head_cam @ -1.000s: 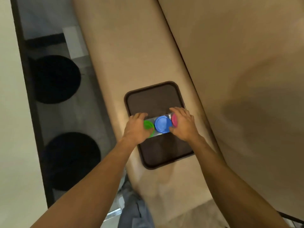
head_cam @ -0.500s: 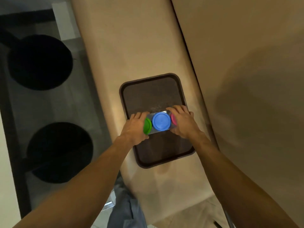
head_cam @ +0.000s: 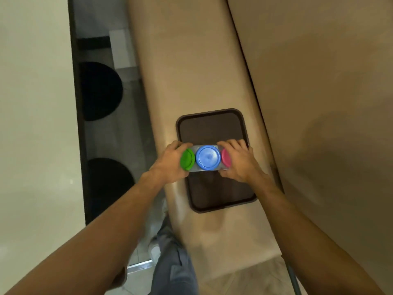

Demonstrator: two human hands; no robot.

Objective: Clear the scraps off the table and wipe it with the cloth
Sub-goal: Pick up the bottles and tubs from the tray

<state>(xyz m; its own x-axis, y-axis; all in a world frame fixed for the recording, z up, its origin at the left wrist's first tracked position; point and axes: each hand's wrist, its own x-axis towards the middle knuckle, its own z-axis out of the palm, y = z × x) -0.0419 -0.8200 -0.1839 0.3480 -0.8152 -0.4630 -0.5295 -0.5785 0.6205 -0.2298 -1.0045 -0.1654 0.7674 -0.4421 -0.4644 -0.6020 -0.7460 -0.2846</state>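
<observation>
Gripping the jar rack (head_cam: 197,146) at its 9 and 3 o'clock ends with left hand (head_cam: 168,165) and right hand (head_cam: 238,160), mid-tray (head_cam: 212,128) on the table (head_cam: 191,71). Could tip and spill if lifted unevenly. No cloth visible.

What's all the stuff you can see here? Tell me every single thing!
table: one, beige, long and narrow, running up the middle
tray: one, dark brown, lying on the table
silver holder: one, silver, above the tray, gripped at both ends
green lid: one, green, left end of the holder
blue lid: one, blue, middle of the holder
pink lid: one, pink, right end of the holder
stools: two, black, round, down on the left of the table
wider surface: one, beige, right of the table
trousers: one pair, blue-grey, bottom middle
left hand: one, gripping the green end
right hand: one, gripping the pink end
</observation>
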